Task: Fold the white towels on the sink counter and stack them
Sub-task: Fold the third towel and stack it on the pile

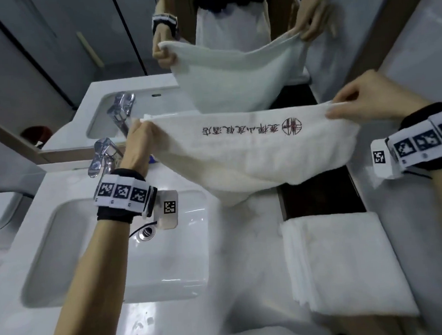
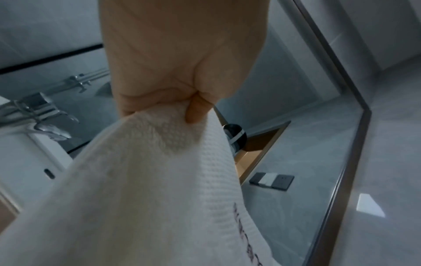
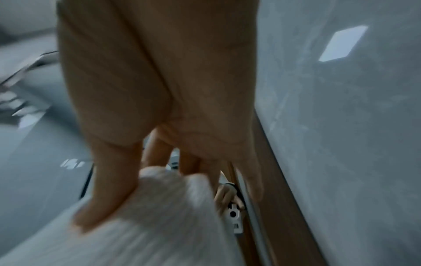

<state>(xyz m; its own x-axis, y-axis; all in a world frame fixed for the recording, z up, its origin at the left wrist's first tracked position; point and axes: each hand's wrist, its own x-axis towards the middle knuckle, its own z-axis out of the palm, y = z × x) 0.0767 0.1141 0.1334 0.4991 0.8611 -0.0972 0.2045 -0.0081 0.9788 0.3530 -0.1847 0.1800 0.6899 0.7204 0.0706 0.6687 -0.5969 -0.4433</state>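
A white towel (image 1: 255,149) is held stretched in the air above the white counter (image 1: 246,244), between the basin (image 1: 111,253) and the mirror (image 1: 50,61). A dark red round emblem and a line of dark red characters are embroidered near its upper edge; seen upside down from the head view, the characters cannot be read with certainty. Square black-and-white coded markers are carried on bands at both wrists. One upper corner is pinched by the left hand (image 1: 139,139), its fingers closed tightly round the cloth, the forearm raised over the basin beside the chrome tap (image 1: 104,154). The other corner is pinched by the right hand (image 1: 367,99) between thumb and fingers, the wrist bent inward; the right wrist view is blurred. The towel sags in the middle, and its lower part appears to reach the counter. A folded white towel (image 1: 344,266) lies flat on the counter at the right, well apart from the held one. Both hands and the towel are reflected in the mirror.
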